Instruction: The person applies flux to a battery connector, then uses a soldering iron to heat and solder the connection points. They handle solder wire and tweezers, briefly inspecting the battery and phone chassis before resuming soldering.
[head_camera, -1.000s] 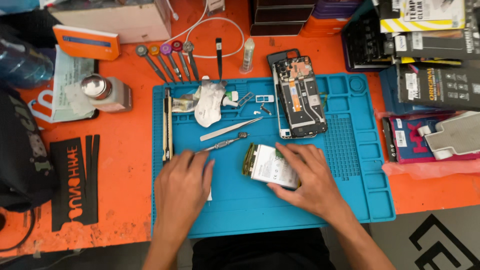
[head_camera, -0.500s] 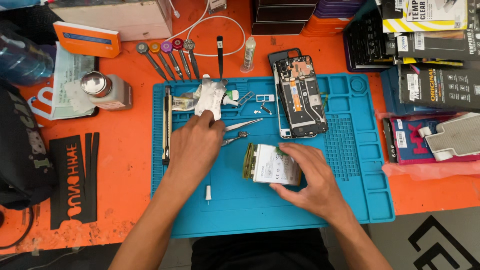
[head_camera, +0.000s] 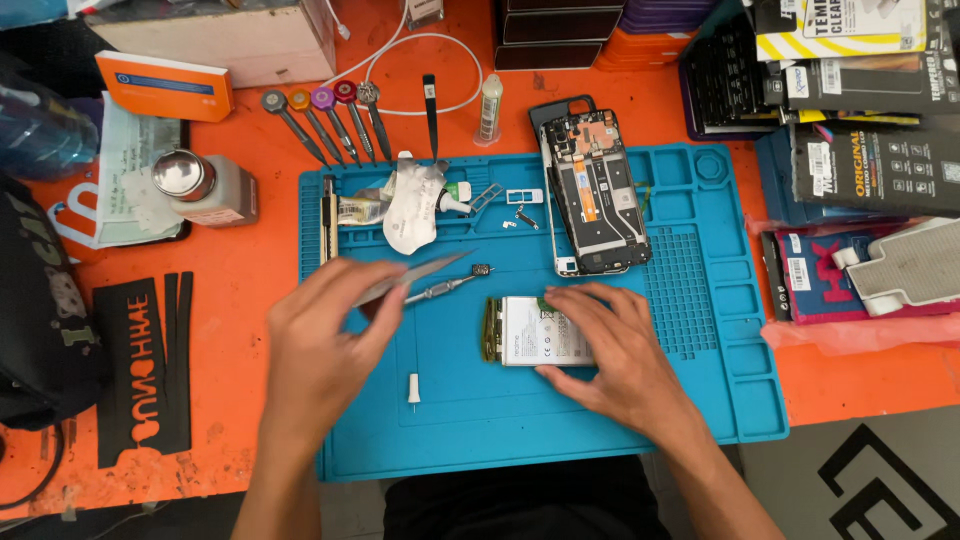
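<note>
Battery (head_camera: 540, 332): flat white rectangle, dull green strip on its left edge; lies on the blue mat (head_camera: 700, 400), long axis left-right, just below the opened phone.
Right hand (head_camera: 610, 355): spread flat over the battery's right end, fingertips pressing it down; not clenched.
Left hand (head_camera: 320, 345): fingers pinched on metal tweezers (head_camera: 420, 277), thin and grey, tips pointing right and upward.
Relation: battery sits right of the tweezers' tips, near but apart; left hand the nearer one for tool work at the green edge.
Phone (head_camera: 595, 195): back off, boards exposed, upright on the mat.
Screwdriver (head_camera: 450, 287): slim steel shaft, just under the tweezers.
Mat texture: rubbery, gridded, moulded trays along the rim.
Small white tip (head_camera: 413, 388): loose, below the left hand's fingers.
</note>
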